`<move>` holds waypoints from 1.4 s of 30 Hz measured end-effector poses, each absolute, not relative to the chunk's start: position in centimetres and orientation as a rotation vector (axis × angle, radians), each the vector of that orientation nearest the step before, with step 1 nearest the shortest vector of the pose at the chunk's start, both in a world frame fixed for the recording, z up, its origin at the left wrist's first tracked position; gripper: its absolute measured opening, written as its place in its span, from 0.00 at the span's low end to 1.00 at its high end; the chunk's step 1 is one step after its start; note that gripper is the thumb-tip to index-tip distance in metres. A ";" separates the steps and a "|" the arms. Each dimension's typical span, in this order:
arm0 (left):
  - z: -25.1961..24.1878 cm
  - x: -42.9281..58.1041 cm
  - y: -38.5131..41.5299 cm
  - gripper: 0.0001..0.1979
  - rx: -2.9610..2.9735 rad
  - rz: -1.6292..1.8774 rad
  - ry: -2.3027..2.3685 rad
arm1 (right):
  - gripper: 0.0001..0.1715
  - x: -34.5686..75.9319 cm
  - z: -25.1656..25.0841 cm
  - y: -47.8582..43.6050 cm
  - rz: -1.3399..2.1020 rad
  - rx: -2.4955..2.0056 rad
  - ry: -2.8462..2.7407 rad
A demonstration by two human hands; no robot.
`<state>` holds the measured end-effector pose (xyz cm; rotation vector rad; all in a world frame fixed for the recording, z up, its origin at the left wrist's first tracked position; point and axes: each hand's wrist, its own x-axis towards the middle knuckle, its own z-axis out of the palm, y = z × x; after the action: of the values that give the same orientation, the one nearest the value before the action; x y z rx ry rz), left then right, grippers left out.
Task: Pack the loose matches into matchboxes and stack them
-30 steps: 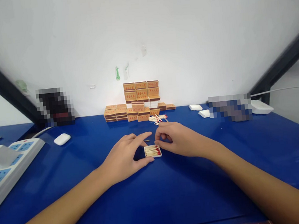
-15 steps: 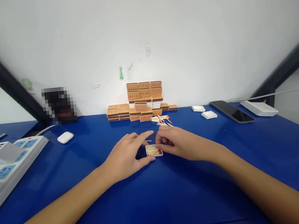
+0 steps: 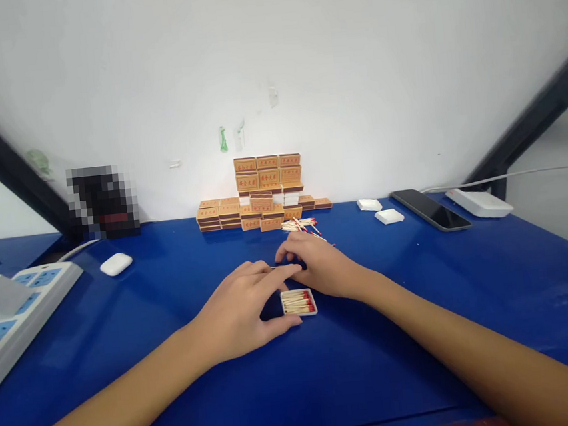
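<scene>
A small white matchbox tray lies on the blue table, with red-tipped matches in a row inside it. My left hand has it between thumb and a fingertip, at its near and far edges, while the index finger stretches out above. Just beyond the tray, my right hand reaches with bent fingers slightly apart. Its thumb is partly covered by my left index finger. Close to its fingertips lies a single match, mostly hidden. Behind my right hand is a pile of loose matches.
Stacked matchboxes stand against the wall. To the right are two small white pieces, a phone and a white box by a cable. On the left lie a white earbud case and a power strip.
My right hand has left the tray and moved to the far side, towards the single match. The tray and my left hand have shifted slightly nearer and to the right.
</scene>
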<state>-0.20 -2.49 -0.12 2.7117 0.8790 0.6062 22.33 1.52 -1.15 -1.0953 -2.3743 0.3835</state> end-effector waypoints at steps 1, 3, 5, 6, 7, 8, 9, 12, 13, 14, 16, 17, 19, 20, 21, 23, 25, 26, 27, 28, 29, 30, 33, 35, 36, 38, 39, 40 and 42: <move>-0.1 -0.2 -2.5 0.32 2.720 0.607 0.870 | 0.06 22.1 -1.3 1.7 0.368 -1.068 -2.399; -0.2 -0.2 -2.4 0.33 2.734 0.611 0.867 | 0.06 22.0 -1.2 1.8 0.336 -1.055 -2.448; -0.2 -0.2 -2.2 0.32 2.744 0.628 0.897 | 0.06 22.4 -0.6 1.7 0.313 -1.087 -2.472; -0.2 -0.2 -2.1 0.32 2.745 0.645 0.927 | 0.07 22.8 -0.1 1.6 0.319 -1.120 -2.467; -0.2 -0.2 -2.0 0.31 2.740 0.667 0.968 | 0.07 23.2 0.4 1.5 0.342 -1.163 -2.452; -0.2 -0.3 -1.9 0.30 2.727 0.690 1.019 | 0.08 23.7 1.0 1.3 0.379 -1.212 -2.430; -0.1 -0.3 -1.8 0.29 2.707 0.714 1.072 | 0.08 24.3 1.5 1.0 0.428 -1.262 -2.405; -0.1 -0.3 -1.6 0.29 2.635 0.757 1.177 | 0.08 25.4 2.7 0.3 0.517 -1.331 -2.358; -0.1 -0.3 -1.5 0.29 2.623 0.762 1.184 | 0.07 25.5 3.0 0.1 0.520 -1.318 -2.359; -0.1 -0.3 -1.5 0.29 2.618 0.768 1.184 | 0.07 25.6 3.1 -0.1 0.517 -1.291 -2.368; -0.1 -0.4 -1.4 0.30 2.625 0.775 1.172 | 0.07 25.4 3.2 -0.4 0.492 -1.219 -2.402; -0.2 -0.4 -1.4 0.30 2.635 0.777 1.166 | 0.07 25.2 3.2 -0.6 0.467 -1.178 -2.423; -0.2 -0.4 -1.4 0.30 2.666 0.784 1.153 | 0.07 24.8 3.1 -0.9 0.397 -1.109 -2.459; -0.2 -0.4 -1.4 0.30 2.685 0.787 1.146 | 0.07 24.7 3.1 -1.0 0.360 -1.085 -2.473; -0.3 -0.4 -1.4 0.30 2.706 0.791 1.138 | 0.07 24.5 3.1 -1.2 0.328 -1.072 -2.485; -0.4 -0.4 -1.4 0.31 2.748 0.796 1.124 | 0.07 24.4 3.1 -1.4 0.282 -1.077 -2.503; -0.5 -0.3 -1.4 0.31 2.781 0.800 1.112 | 0.07 24.2 3.2 -1.7 0.250 -1.104 -2.522; -0.5 -0.3 -1.4 0.31 2.793 0.805 1.106 | 0.07 24.1 3.2 -1.8 0.239 -1.113 -2.532; -0.5 -0.3 -1.4 0.31 2.802 0.814 1.099 | 0.07 24.1 3.2 -1.9 0.230 -1.118 -2.540; -0.6 -0.3 -1.4 0.31 2.808 0.823 1.092 | 0.08 24.0 3.2 -2.0 0.224 -1.115 -2.546; -0.6 -0.3 -1.4 0.31 2.814 0.832 1.083 | 0.08 23.8 3.2 -2.1 0.221 -1.106 -2.550; -0.6 -0.3 -1.4 0.31 2.820 0.838 1.074 | 0.08 23.7 3.2 -2.2 0.217 -1.095 -2.551; -0.7 -0.4 -1.5 0.31 2.832 0.846 1.056 | 0.07 23.3 3.1 -2.3 0.209 -1.073 -2.545; -0.7 -0.4 -1.5 0.31 2.834 0.842 1.049 | 0.07 23.2 3.2 -2.4 0.223 -1.067 -2.540; -0.7 -0.4 -1.5 0.31 2.831 0.838 1.048 | 0.07 23.1 3.2 -2.3 0.234 -1.061 -2.536; -0.7 -0.4 -1.4 0.31 2.824 0.830 1.048 | 0.08 23.1 3.4 -2.3 0.258 -1.052 -2.527; -0.7 -0.4 -1.4 0.31 2.819 0.827 1.049 | 0.09 23.2 3.5 -2.2 0.263 -1.051 -2.520; -0.7 -0.4 -1.4 0.31 2.813 0.823 1.052 | 0.09 23.2 3.5 -2.2 0.265 -1.051 -2.513; -0.7 -0.3 -1.4 0.31 2.801 0.806 1.057 | 0.09 23.3 3.6 -2.2 0.267 -1.050 -2.504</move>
<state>-0.33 -1.37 -0.65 2.8006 1.0571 0.8063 23.28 -2.21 3.60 -1.0503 -2.5039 0.2672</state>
